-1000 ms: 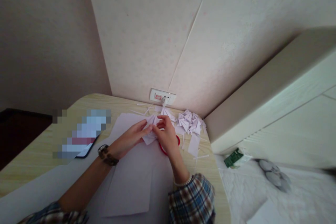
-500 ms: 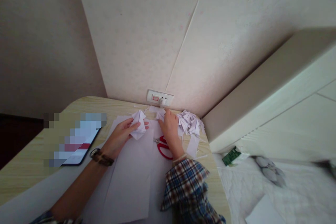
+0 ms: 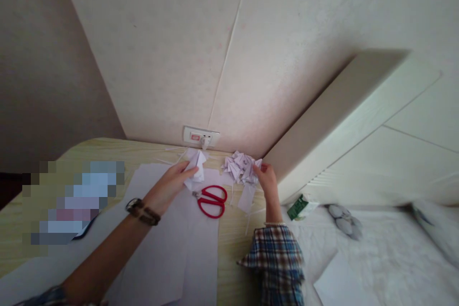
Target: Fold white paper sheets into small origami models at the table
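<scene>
A folded paper piece (image 3: 197, 158) is pinched between thumb and fingers of the left hand (image 3: 174, 182), its thin white flaps creased into points. At the right edge of the pile of similar spiky folds (image 3: 237, 166), the thumb and fingers of the right hand (image 3: 267, 180) are drawn together; whether a fold is gripped or merely touched cannot be told at this size. The step in hand is judged to be the handling of folds at the pile; for the next move, a light pinch seems called for, lest creases be crushed. Nearby, red, loop-handled scissors (image 3: 215, 202) are laid. Farther out, flat matte sheets (image 3: 158, 253) are spread over a wood-grained table (image 3: 230, 244).
</scene>
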Action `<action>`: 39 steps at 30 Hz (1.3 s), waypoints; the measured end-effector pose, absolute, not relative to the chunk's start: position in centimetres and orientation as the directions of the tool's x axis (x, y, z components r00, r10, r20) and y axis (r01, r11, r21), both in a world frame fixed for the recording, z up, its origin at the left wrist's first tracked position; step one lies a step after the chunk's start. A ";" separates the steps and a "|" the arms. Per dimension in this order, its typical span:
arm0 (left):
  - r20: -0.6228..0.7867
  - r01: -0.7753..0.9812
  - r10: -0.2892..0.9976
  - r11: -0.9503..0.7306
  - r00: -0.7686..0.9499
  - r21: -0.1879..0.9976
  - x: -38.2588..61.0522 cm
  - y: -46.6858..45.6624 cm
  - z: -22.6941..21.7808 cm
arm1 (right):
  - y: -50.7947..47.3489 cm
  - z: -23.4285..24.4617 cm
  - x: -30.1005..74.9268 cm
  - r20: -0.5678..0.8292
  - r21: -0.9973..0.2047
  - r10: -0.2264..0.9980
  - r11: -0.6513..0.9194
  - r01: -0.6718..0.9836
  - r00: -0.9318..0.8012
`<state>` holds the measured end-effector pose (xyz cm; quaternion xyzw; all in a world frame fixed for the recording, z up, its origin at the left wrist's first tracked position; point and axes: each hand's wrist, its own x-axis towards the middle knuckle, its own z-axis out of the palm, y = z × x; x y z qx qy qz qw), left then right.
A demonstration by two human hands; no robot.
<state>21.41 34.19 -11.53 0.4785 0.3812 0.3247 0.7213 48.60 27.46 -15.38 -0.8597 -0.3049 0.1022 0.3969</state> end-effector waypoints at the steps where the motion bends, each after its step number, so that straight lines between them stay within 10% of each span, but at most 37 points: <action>1: -0.236 -0.091 0.832 0.322 0.501 0.942 22.7 34.2 -11.7 | 27.6 -15.8 48.8 0.037 -0.749 0.612 -0.506 0.427 0.790; 17: -0.225 0.196 0.823 0.141 0.521 0.970 31.5 35.4 -16.2 | 27.7 -17.6 47.8 -0.051 -0.942 0.655 -0.282 0.182 0.754; 39: -0.174 -0.107 0.811 0.279 0.559 0.954 26.6 34.2 -12.6 | 25.9 -12.5 41.4 0.085 -0.994 0.856 0.035 0.107 0.510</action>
